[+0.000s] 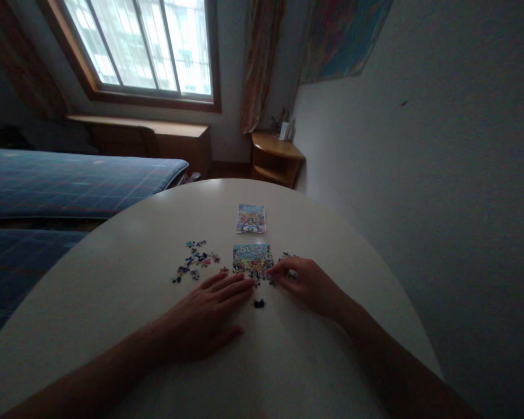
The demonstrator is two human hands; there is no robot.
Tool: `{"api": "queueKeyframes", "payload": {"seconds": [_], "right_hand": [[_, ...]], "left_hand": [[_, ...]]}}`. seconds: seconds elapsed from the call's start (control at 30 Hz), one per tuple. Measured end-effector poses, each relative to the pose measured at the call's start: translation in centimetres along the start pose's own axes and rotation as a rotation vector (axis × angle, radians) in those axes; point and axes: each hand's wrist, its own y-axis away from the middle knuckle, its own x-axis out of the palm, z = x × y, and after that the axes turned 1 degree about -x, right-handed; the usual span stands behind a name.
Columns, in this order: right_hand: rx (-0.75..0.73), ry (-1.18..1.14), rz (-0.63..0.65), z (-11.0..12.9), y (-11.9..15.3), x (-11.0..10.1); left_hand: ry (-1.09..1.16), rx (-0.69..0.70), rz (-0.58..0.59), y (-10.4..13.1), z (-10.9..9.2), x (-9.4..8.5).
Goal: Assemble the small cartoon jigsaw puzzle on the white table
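A partly assembled jigsaw puzzle (252,257), colourful with white lettering at its top, lies flat on the white table. My left hand (216,305) rests palm down at its lower left, fingers stretched out and the thumb apart. At its lower right edge my right hand (303,282) has thumb and forefinger pinched together; whatever is between the fingertips is too small and dark to make out. Loose pieces (294,273) lie around and under the right hand. One dark puzzle piece (259,303) sits alone between the two hands.
A loose spread of puzzle pieces (194,261) lies to the left. Behind the puzzle is a printed picture sheet (251,218) with similar lettering. The round white table (323,215) has a wall (419,174) to its right and a blue plaid mattress (70,183) to its left.
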Motion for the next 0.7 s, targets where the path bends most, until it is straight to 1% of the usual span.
{"api": "queueKeyframes", "payload": {"seconds": [0.17, 0.4, 0.57, 0.7], "right_hand": [[-0.008, 0.004, 0.01, -0.22, -0.29, 0.83], [0.005, -0.043, 0.042, -0.47, -0.17, 1.1], [0.037, -0.049, 0.105, -0.39, 0.01, 1.05], [-0.009, -0.005, 0.102, -0.18, 0.04, 1.04]], "left_hand": [[-0.012, -0.016, 0.065, 0.06, 0.01, -0.06], [0.016, 0.0, 0.007, 0.12, 0.21, 0.31], [0.007, 0.004, 0.019, 0.09, 0.19, 0.25], [0.003, 0.009, -0.001, 0.11, 0.14, 0.2]]}}
